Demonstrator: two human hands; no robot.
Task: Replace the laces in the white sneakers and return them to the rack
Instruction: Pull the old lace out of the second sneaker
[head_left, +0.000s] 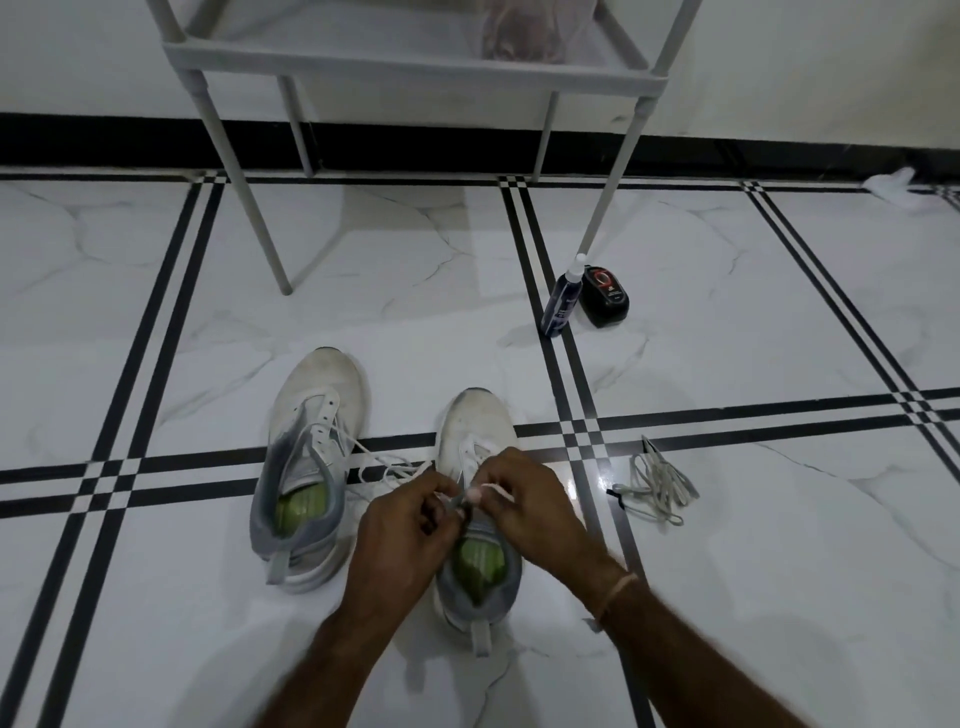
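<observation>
The left hand (400, 525) and right hand (524, 504) pinch the lace (395, 464), hiding eyelets of the sneaker (472, 421).

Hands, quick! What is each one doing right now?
Left hand: closed, pinching the lacing edge of the right-side sneaker, it seems.
Right hand: closed, pinching the white lace tip.

The only camera, a wide-angle one worn on the person's head, looks forward and steeply down at the white marble-patterned tile floor with black stripes (727, 322), near above the left hand (400, 525) and the right hand (524, 499), while the grey plastic shoe rack (415, 66) stands farther off at the top edge.
</observation>
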